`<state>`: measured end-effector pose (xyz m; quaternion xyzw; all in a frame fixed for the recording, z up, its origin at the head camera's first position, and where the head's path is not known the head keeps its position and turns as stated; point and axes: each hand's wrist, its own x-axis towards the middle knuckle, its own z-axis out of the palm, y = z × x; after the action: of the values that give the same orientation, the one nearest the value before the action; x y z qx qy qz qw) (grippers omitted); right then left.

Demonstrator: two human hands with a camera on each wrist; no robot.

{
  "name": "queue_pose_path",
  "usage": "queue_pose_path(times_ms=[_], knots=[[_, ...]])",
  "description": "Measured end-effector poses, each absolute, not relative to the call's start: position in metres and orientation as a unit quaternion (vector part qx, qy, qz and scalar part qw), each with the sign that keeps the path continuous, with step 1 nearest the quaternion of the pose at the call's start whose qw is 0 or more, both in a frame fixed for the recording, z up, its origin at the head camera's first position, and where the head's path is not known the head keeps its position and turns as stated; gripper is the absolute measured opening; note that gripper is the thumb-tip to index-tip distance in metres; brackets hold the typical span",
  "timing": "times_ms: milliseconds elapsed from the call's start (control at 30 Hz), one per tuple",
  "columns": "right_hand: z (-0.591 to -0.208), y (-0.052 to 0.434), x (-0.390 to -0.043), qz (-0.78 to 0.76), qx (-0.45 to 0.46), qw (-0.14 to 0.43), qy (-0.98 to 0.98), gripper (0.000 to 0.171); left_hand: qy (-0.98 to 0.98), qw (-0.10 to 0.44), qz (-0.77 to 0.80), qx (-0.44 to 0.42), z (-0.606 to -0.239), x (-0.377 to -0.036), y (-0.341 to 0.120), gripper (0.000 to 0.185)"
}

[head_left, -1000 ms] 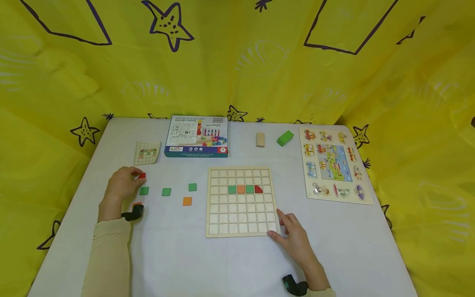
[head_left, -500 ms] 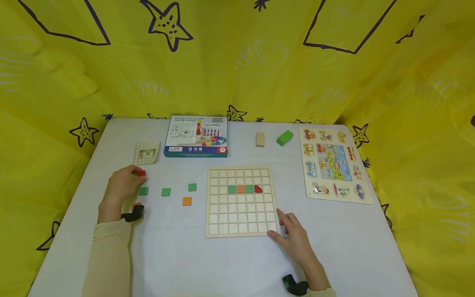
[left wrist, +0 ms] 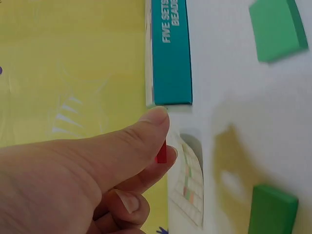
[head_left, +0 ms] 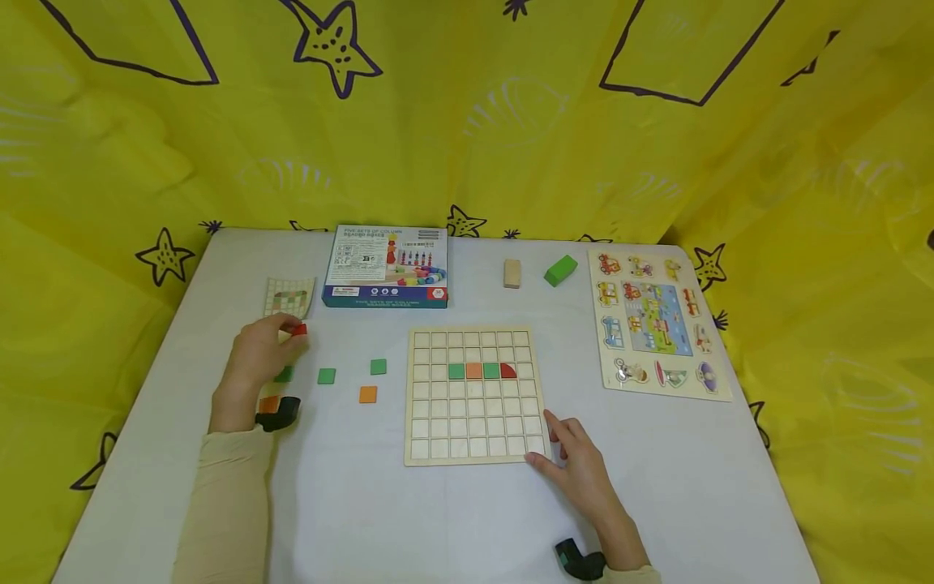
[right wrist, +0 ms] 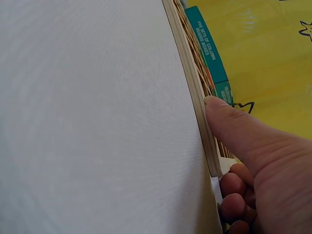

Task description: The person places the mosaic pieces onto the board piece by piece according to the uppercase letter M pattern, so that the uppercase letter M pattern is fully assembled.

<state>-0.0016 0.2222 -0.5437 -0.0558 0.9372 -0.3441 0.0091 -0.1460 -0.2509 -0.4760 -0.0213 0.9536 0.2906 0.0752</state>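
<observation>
My left hand (head_left: 259,350) pinches a small red tile (head_left: 299,330) between thumb and forefinger, raised above the table. Only a red sliver shows in the left wrist view, so its shape is hidden. Beneath and beside this hand lie green tiles (head_left: 326,376) and orange tiles (head_left: 368,395). A wooden grid board (head_left: 438,438) lies flat at the middle; one of its rows holds a green, an orange and a green tile, then a red quarter-round piece (head_left: 507,371). My right hand (head_left: 580,470) grips the board's near right corner, thumb on the front edge, fingers along the side.
A patterned grid card (head_left: 290,297) lies just beyond my left hand. Behind it stand a flat printed box (head_left: 387,268), a plain wooden block (head_left: 512,274) and a green block (head_left: 561,271). A picture puzzle board (head_left: 660,324) lies at the right. Yellow curtains (head_left: 467,122) border the table.
My left hand has lifted the red tile off the table and moved it away from me and to the right, near the card. The right hand and the board have stayed put.
</observation>
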Motion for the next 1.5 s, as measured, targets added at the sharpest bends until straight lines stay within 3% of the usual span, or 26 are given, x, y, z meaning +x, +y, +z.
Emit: queue_pose_path(times_ms=[367,1000,1500], knots=[[-0.546,0.223,-0.002,-0.347,-0.058,0.007,0.936,0.075,0.95,0.064,0.303,0.031,-0.486,-0.153,-0.216,0.027],[-0.545,0.222,-0.003,-0.346,-0.062,0.0,0.936,0.074,0.942,0.083,0.315,0.077,-0.489,-0.15,-0.162,0.027],[-0.545,0.223,-0.003,-0.349,-0.056,0.011,0.935,0.075,0.934,0.075,0.311,0.161,-0.496,-0.141,-0.108,0.023]])
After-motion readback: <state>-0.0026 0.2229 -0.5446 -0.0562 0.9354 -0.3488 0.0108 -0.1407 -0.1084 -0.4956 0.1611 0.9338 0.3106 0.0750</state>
